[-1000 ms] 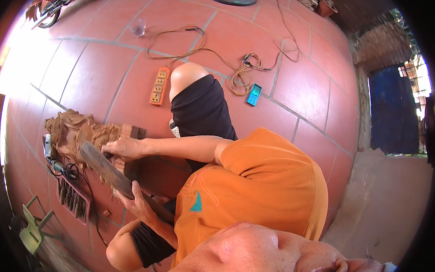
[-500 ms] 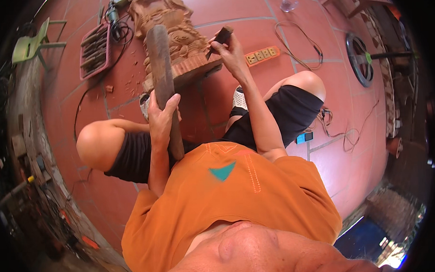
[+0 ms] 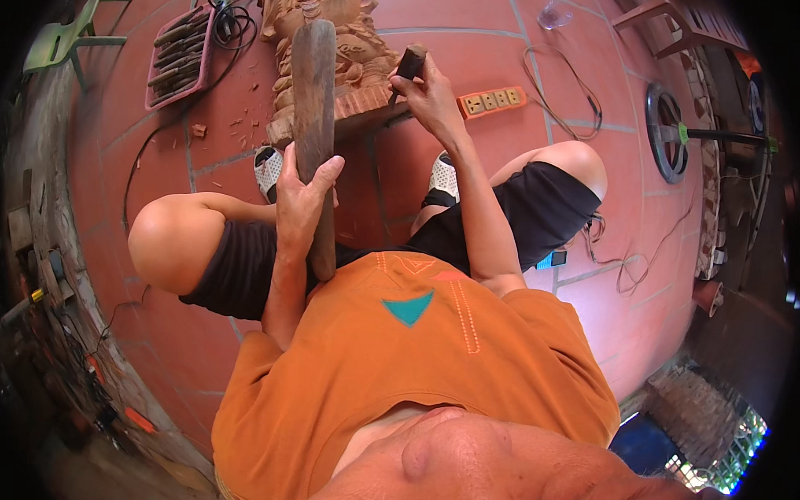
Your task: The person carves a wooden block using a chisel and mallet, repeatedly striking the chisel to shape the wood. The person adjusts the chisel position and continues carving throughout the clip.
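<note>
My left hand (image 3: 303,205) is wrapped round a long, flat wooden mallet (image 3: 314,99), which points away from me with its lower end close to my shirt. In my right hand (image 3: 434,103) is a chisel (image 3: 411,63) with a dark wooden handle. Its tip is turned toward the near right edge of a carved wooden sculpture (image 3: 348,67); whether it touches the wood I cannot tell. The sculpture lies on the floor beyond my feet, and the mallet covers part of it.
Left of the carving, a pink basket (image 3: 152,102) holds several chisels, beside a corded power tool (image 3: 225,20). Wood chips (image 3: 199,131) are scattered nearby. To the right are an orange power strip (image 3: 492,102), a cable (image 3: 579,83) and a black ring-shaped base (image 3: 666,133). A green chair (image 3: 51,40) stands far left.
The view has shifted, so the carving and basket appear higher and further right. The mallet's far end has moved right in the picture. Both hands keep their holds.
</note>
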Action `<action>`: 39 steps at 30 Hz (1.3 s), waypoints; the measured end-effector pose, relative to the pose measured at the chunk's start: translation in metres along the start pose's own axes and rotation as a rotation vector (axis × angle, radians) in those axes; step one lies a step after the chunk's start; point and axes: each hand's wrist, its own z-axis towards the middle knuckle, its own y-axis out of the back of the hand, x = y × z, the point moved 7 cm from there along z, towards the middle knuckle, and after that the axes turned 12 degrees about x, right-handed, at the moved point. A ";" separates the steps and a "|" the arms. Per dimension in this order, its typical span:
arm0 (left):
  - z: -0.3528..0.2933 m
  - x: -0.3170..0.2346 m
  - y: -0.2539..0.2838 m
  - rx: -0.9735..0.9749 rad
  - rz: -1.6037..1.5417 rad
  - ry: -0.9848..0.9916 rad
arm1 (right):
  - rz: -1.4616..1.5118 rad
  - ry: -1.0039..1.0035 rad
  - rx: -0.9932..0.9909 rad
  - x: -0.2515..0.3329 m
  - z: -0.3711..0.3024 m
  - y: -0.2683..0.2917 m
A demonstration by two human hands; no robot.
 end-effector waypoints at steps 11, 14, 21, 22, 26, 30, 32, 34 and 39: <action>0.002 0.001 -0.001 0.006 -0.041 -0.024 | 0.214 -0.060 0.016 0.000 -0.002 0.004; 0.002 0.001 -0.003 0.011 -0.023 -0.028 | 0.387 -0.009 -0.018 0.001 0.001 0.005; 0.000 -0.001 -0.003 -0.001 -0.004 -0.039 | 0.296 0.044 -0.034 -0.006 0.005 -0.004; 0.000 -0.001 -0.003 -0.002 0.000 -0.035 | 0.291 0.046 -0.040 -0.007 0.005 -0.005; 0.000 -0.001 -0.002 0.005 0.009 -0.023 | 0.232 0.037 -0.019 -0.011 0.004 -0.002; -0.002 -0.003 -0.001 -0.012 0.017 -0.021 | 0.164 -0.065 0.032 -0.006 0.003 0.000; -0.002 -0.003 -0.001 -0.009 0.007 -0.034 | 0.180 -0.101 0.035 -0.004 0.000 0.003; -0.001 -0.001 -0.001 -0.008 -0.010 -0.037 | 0.234 -0.110 0.011 -0.007 -0.007 0.011; -0.002 0.007 0.002 -0.010 -0.046 0.039 | 0.342 -0.070 0.055 -0.006 0.000 0.010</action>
